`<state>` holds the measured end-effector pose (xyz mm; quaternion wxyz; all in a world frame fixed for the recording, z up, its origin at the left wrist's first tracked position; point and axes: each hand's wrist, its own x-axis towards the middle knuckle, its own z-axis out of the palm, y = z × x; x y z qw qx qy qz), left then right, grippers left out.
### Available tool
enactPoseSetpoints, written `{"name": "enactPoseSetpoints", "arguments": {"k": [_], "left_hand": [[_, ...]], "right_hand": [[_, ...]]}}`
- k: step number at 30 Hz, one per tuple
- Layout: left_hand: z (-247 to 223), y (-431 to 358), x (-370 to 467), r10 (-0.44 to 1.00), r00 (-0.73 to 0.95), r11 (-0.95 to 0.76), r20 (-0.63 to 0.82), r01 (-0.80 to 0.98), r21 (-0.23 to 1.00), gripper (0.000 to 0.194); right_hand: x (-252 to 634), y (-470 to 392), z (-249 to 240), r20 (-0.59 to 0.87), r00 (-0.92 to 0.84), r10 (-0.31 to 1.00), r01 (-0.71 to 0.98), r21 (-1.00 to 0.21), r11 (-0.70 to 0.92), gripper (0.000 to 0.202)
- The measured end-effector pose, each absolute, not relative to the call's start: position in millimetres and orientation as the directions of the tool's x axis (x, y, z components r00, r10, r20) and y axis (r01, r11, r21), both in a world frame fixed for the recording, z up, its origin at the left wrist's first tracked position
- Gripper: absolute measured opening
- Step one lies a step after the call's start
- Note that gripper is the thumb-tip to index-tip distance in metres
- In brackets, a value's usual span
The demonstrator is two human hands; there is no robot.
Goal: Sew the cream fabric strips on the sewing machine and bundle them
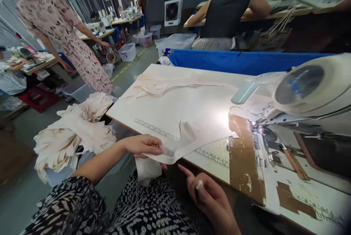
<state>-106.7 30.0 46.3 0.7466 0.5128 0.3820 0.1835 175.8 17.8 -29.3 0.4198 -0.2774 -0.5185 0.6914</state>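
A cream fabric piece (192, 136) lies across the white table (208, 107), one end hanging over the front edge. My left hand (144, 145) pinches that fabric at the edge, with part of it dangling below. To its right, my right hand (210, 194) is just off the table's front edge, index finger pointing toward the fabric and the other fingers curled round a small dark object with a pale tip, which I cannot identify. Further back on the table lies another cream fabric piece (153, 85). The sewing machine (307, 85) stands at the right, its lamp lit.
At the left, a clear bin (55, 176) holds heaped cream fabric pieces (79, 125). A blue cloth trough (214, 59) runs behind the table. One person in a patterned dress (65, 37) stands at the left; another in a dark top (227, 15) sits behind.
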Motion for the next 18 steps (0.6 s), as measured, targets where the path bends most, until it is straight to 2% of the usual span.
{"name": "enactPoseSetpoints", "arguments": {"k": [3,6,13,18], "left_hand": [[33.6,-4.0,-115.3,0.61,0.659,0.465,-0.441,0.154,0.872,0.044],[13.8,-27.3,-125.2,0.581,0.631,0.452,-0.514,0.275,0.849,0.049],[-29.3,-35.3,-161.0,0.664,0.476,0.362,-0.577,0.472,0.804,0.052],[-62.3,7.1,-170.3,0.694,0.423,0.252,-0.582,0.614,0.748,0.043]], "right_hand": [[136.7,19.0,-29.1,0.099,-0.496,0.863,-0.535,-0.817,-0.214,0.033],[124.2,21.7,-33.1,0.066,-0.416,0.907,-0.62,-0.75,-0.229,0.028],[138.1,-0.7,-55.6,-0.098,-0.29,0.952,-0.379,-0.901,-0.208,0.025],[130.8,0.2,-68.5,-0.064,-0.272,0.96,-0.259,-0.956,-0.137,0.026]]}}
